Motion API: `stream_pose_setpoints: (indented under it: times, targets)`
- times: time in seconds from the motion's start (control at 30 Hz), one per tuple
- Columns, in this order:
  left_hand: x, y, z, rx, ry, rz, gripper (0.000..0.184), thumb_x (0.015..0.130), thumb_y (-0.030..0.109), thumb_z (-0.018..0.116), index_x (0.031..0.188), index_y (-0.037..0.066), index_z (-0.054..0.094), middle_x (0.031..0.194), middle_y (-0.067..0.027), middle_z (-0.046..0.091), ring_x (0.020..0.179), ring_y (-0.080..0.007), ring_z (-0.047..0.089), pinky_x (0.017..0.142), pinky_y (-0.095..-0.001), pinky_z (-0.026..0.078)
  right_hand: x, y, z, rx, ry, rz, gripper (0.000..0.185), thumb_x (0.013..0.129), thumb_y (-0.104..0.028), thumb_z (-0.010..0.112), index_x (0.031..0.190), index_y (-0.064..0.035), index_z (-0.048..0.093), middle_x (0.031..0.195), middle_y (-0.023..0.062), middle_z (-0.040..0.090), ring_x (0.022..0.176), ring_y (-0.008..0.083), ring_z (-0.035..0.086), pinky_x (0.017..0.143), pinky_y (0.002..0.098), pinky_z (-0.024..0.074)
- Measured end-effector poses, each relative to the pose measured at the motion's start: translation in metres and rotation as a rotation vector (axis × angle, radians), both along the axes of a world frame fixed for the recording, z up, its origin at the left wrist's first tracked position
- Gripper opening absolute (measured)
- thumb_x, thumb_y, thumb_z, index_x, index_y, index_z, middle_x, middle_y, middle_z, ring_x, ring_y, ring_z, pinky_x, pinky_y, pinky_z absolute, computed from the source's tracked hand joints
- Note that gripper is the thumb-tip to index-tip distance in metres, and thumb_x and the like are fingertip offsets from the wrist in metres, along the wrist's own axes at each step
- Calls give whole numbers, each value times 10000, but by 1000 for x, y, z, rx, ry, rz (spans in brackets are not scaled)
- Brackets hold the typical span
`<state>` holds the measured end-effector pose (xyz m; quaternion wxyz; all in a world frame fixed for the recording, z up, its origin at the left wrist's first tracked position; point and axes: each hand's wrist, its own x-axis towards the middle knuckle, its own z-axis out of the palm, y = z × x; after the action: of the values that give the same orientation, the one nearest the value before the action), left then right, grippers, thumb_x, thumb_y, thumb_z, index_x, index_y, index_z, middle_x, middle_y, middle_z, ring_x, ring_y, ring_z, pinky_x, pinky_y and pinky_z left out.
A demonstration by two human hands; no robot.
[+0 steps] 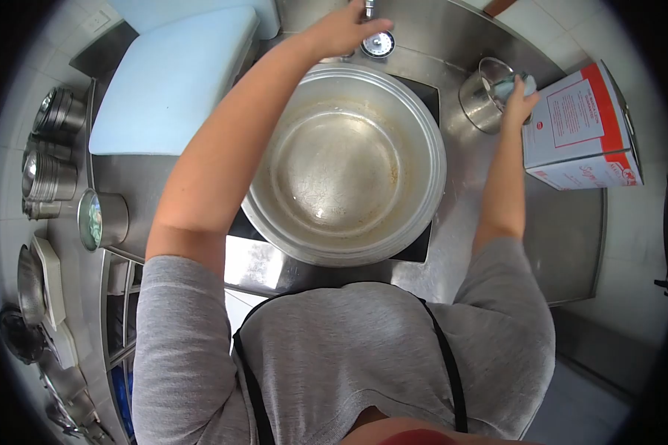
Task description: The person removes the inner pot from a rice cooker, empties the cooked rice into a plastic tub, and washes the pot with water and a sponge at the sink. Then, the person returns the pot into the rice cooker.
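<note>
Hands reach either side of a wide pot's far rim

Head view: The wide pot (339,167) sits centrally on the counter (453,178). Beyond it, the left hand (345,32) is by the round dial (378,44), fingers partly spread; the top edge crops the fixture there, so I cannot tell whether it grips. The right hand (520,100) pinches a pale item (505,87), hard to identify, over the far-right metal container (481,104), beside a box (571,119).

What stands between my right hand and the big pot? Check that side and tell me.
The steel container stands between your right hand and the big pot. Past it, only counter and the black hob's corner show before the pot's raised rim.
</note>
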<state>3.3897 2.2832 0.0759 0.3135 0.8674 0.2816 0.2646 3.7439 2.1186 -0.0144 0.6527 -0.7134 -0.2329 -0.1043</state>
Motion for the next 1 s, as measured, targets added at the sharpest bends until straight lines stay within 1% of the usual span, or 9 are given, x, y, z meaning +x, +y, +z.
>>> stream_pose_setpoints:
  times: [0.07, 0.13, 0.2, 0.3, 0.47, 0.67, 0.83, 0.93, 1.0]
  targets:
    - [-21, -19, 8, -112, -64, -148, 645, 873, 513, 420, 1220, -30, 419, 957, -186, 610, 864, -275, 600, 750, -370, 472, -71, -4, -3, 216, 153, 352, 456, 763, -231, 666, 1079, 16, 449, 1046, 140, 524, 900, 222, 537, 775, 317, 444]
    - [-58, -30, 6, 112, 72, 0, 722, 832, 492, 522, 1347, 30, 315, 1347, -174, 356, 1217, -286, 390, 979, -385, 343, -146, -6, -23, 123, 255, 496, 474, 762, -234, 678, 1099, 8, 449, 1035, 103, 508, 908, 195, 508, 790, 307, 425]
    - [-111, -39, -23, 254, 9, 54, 607, 838, 403, 555, 1277, 7, 420, 1292, -194, 403, 1190, -309, 411, 980, -371, 346, -183, 6, -78, -335, -70, 491, 702, 671, -327, 756, 1159, 42, 410, 1011, 122, 508, 928, 220, 509, 807, 340, 421]
    - [-194, -71, -91, 136, 157, 311, 603, 795, 245, 626, 1288, -4, 383, 1255, -208, 426, 1167, -342, 416, 973, -393, 349, -218, 17, -152, -340, 371, 623, 689, 635, -340, 776, 1112, 34, 449, 994, 141, 525, 939, 280, 524, 806, 366, 430]
    - [-251, -130, -185, -232, 98, 581, 672, 803, 180, 604, 1317, -45, 235, 1172, -317, 454, 1104, -406, 461, 934, -390, 378, -246, 63, -208, -866, 287, 3, 502, 643, -305, 769, 1004, -32, 550, 1027, 151, 551, 954, 313, 540, 806, 405, 445]
    - [-238, -133, -208, -372, -129, 608, 457, 844, 170, 535, 1201, -40, 340, 995, -288, 573, 940, -398, 575, 817, -397, 441, -393, 139, -234, -846, -54, 853, 462, 733, -306, 678, 1033, 20, 546, 973, 219, 593, 894, 351, 572, 796, 417, 453]
    - [-226, -130, -194, -390, -215, 731, 355, 856, 118, 511, 1151, -38, 387, 988, -233, 580, 917, -305, 591, 811, -346, 440, -411, -23, -179, -1187, 385, 1632, 368, 864, -303, 527, 1070, 1, 540, 960, 131, 597, 871, 191, 524, 793, 336, 414]
    - [-222, -130, -200, -386, -321, 751, 350, 855, 114, 521, 1141, -42, 394, 993, -222, 582, 910, -267, 591, 811, -325, 438, -306, -61, -146, -1509, -33, 2100, 409, 809, -340, 603, 1045, -8, 574, 957, 122, 619, 882, 195, 551, 810, 337, 423]
    - [-220, -128, -203, -424, -334, 727, 355, 852, 115, 535, 1145, -42, 413, 932, -198, 601, 859, -238, 602, 777, -309, 451, -241, -47, -106, -1945, -781, 1758, 392, 768, -182, 580, 1140, -60, 566, 1135, 161, 574, 1072, 301, 531, 937, 398, 384]
